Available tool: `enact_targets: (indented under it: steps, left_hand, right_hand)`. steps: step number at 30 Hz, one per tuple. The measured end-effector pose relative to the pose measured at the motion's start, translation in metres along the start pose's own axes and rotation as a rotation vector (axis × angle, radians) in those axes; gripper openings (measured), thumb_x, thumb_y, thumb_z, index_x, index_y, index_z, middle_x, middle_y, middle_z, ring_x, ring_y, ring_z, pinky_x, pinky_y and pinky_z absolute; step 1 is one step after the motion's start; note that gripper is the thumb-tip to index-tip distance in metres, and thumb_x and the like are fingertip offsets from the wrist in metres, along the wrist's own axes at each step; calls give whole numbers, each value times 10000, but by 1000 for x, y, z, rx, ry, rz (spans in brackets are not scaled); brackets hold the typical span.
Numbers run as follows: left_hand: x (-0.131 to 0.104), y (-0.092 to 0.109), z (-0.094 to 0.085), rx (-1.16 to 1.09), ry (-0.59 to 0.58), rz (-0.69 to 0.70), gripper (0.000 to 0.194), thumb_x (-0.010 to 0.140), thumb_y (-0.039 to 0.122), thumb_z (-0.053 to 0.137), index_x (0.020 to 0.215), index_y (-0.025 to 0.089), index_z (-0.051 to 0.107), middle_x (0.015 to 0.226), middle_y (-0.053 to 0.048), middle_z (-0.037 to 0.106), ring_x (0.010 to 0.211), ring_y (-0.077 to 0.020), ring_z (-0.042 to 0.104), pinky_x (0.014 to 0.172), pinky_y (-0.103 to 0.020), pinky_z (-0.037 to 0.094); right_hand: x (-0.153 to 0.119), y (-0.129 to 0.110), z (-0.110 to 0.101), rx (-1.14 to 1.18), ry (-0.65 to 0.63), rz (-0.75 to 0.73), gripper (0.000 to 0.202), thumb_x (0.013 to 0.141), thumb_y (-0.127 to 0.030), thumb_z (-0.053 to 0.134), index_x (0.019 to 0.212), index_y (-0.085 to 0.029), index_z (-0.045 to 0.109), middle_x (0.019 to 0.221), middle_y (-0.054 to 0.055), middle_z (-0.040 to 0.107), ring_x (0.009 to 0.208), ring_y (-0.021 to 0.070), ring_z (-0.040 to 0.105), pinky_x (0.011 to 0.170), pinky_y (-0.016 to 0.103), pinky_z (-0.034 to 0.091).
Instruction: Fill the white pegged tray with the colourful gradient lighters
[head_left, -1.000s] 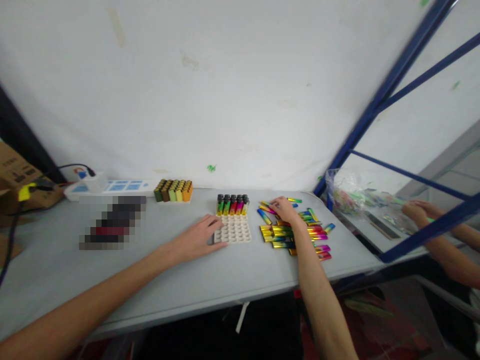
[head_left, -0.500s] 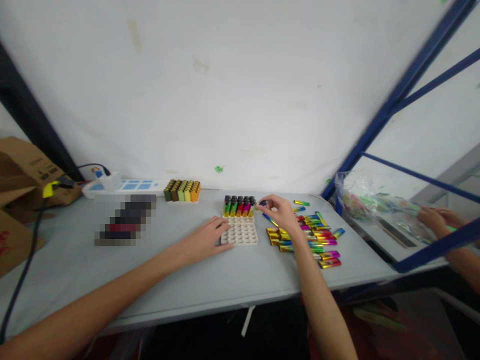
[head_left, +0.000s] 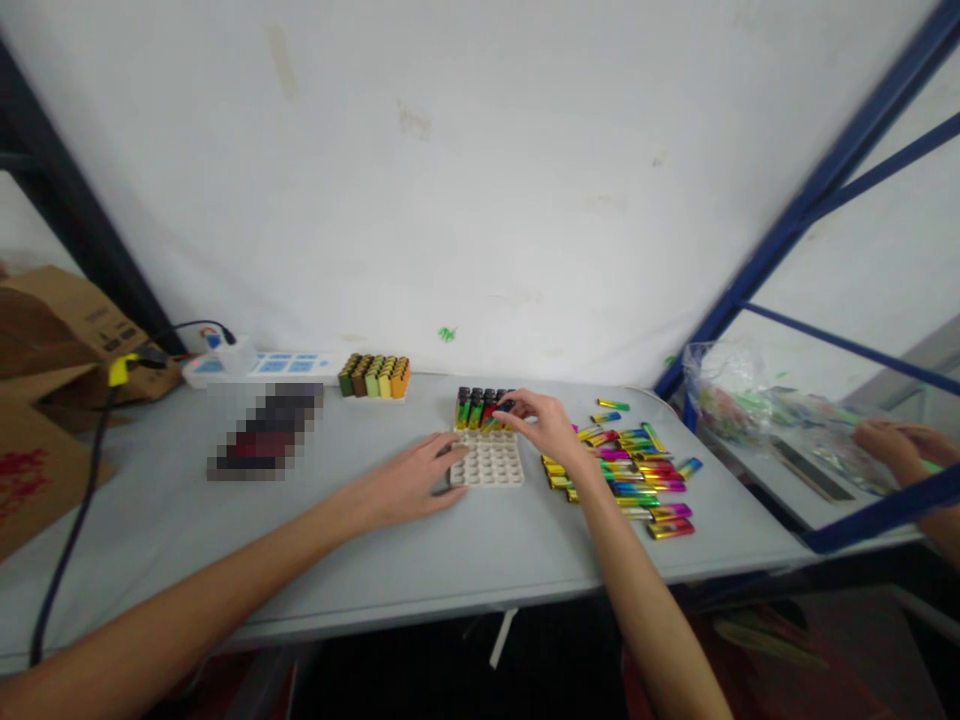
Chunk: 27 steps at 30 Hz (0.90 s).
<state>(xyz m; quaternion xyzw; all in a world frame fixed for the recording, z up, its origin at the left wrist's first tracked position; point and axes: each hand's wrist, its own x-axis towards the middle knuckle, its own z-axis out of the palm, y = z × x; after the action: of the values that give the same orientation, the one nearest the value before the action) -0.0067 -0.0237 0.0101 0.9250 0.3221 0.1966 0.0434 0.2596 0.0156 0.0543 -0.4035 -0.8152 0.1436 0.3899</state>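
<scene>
One lighter (head_left: 504, 407), dark-capped, sits pinched between the fingertips of the person's right hand (head_left: 546, 426) just above the far right corner of a white socket tray (head_left: 487, 461) near the middle of the grey table (head_left: 420, 550). The lighter is touching or just beside a row of upright lighters (head_left: 480, 408) already standing in the tray's far row (green, red and pink bodies with black tops); whether it is seated in a socket cannot be told. The left hand (head_left: 409, 482) lies flat, fingers loosely spread and holding nothing, with its fingertips against the tray's left edge.

Just right of the tray, a heap of loose lighters (head_left: 637, 475) in shiny rainbow colours lies on the table, spreading from the right wrist toward the near right edge. Farther left, near the wall, a second batch of lighters (head_left: 374, 377) in brown, green, yellow and orange stands in its own tray, with a white power strip (head_left: 259, 366) beside it and a black cable (head_left: 71, 530) trailing off the near left. Cardboard boxes (head_left: 52, 340) sit at far left. Beyond a blue metal frame (head_left: 795, 220) on the right, another person's hands (head_left: 896, 445) work beside a clear plastic bag (head_left: 739, 405).
</scene>
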Motion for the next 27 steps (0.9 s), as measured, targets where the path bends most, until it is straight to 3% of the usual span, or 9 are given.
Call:
enact_targets:
  steps: [4,10,15,22,27]
  left_hand:
    - [-1,1,-1,2,1,-1,433,988,384,580,1365,173,584,1383,-159,568,1273,-304,570,1138,-464,464]
    - [-1,1,0,11,-9,-4,435,992,396,576,1372,185,585,1377,-152,573,1247,-302,589,1119,-471,486]
    - [0,1,1,9,-2,-25,439,979,403,598,1363,189,596,1341,-147,591,1226,-300,607,1107,-462,497]
    - [1,0,0,5,3,-10,430,969,391,619,1345,184,610,1326,-149,621,1202,-298,621,1087,-466,513]
    - [1,0,-1,13,5,-6,425,964,378,629,1337,175,616,1326,-153,622,1202,-296,621,1095,-468,508]
  right_hand:
    - [15,-10,19,-149,-109,-30,217,965,-368,659,1057,-182,723,882,61,771,775,172,707,738,254,506]
    - [24,-14,38,-250,-118,-46,183,963,-337,673,979,-159,710,789,54,747,703,162,679,671,236,448]
    - [29,-20,38,-230,-181,-7,199,976,-349,655,931,-162,706,714,28,723,649,148,662,650,227,431]
    - [33,-24,45,-323,-172,5,189,945,-315,700,1029,-147,717,829,70,761,741,167,687,688,235,447]
    - [38,-32,31,-388,-298,40,228,957,-334,685,1060,-136,734,856,84,767,751,175,691,704,241,448]
